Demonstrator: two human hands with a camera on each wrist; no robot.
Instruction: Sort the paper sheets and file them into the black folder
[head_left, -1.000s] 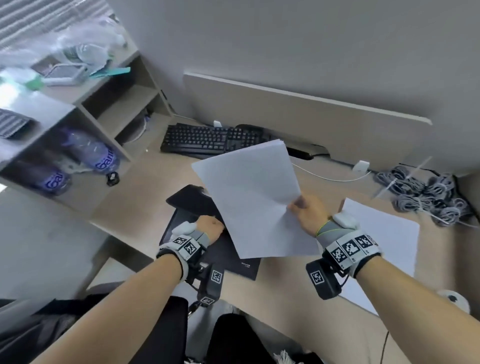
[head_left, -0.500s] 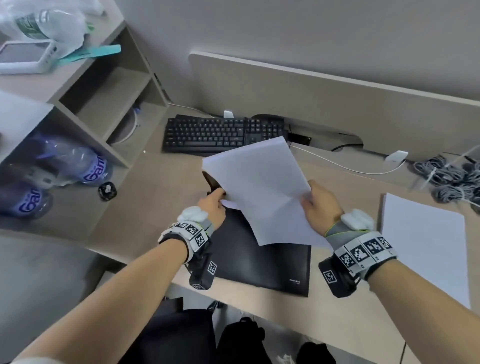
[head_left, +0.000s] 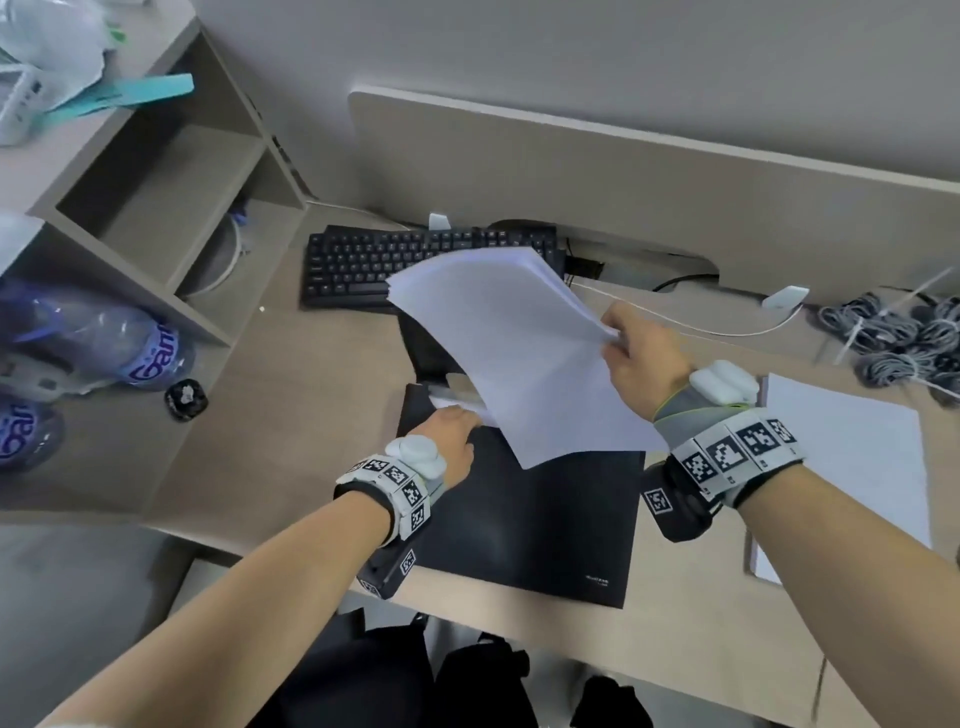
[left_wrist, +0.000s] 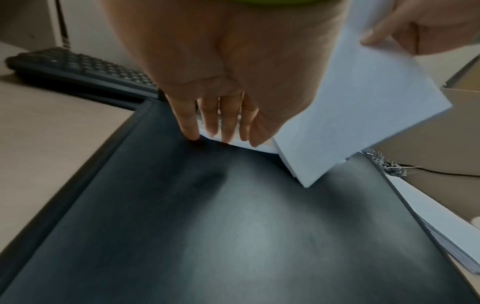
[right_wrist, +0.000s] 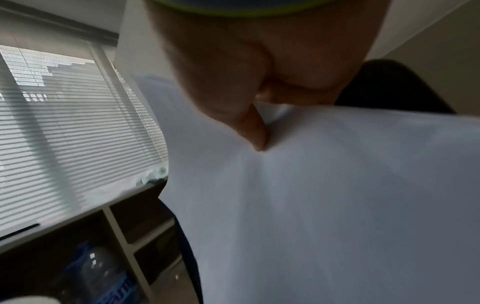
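The black folder lies flat at the desk's front edge, filling the left wrist view. My right hand pinches the right edge of a thin stack of white sheets, held tilted above the folder's far half; its thumb presses into the sheets. My left hand is at the folder's far left corner. Its straight fingers point down, one tip on the folder and the others on a white paper edge. The held stack's lower corner nearly touches the cover.
A second pile of white paper lies right of the folder. A black keyboard sits behind it. Bundled grey cables and a white cord are at the far right. A shelf unit with water bottles stands left, a small black object beside it.
The right hand has brought the sheets lower and further over the folder. The left hand has moved from the folder's near part to its far left corner, meeting the paper's edge.
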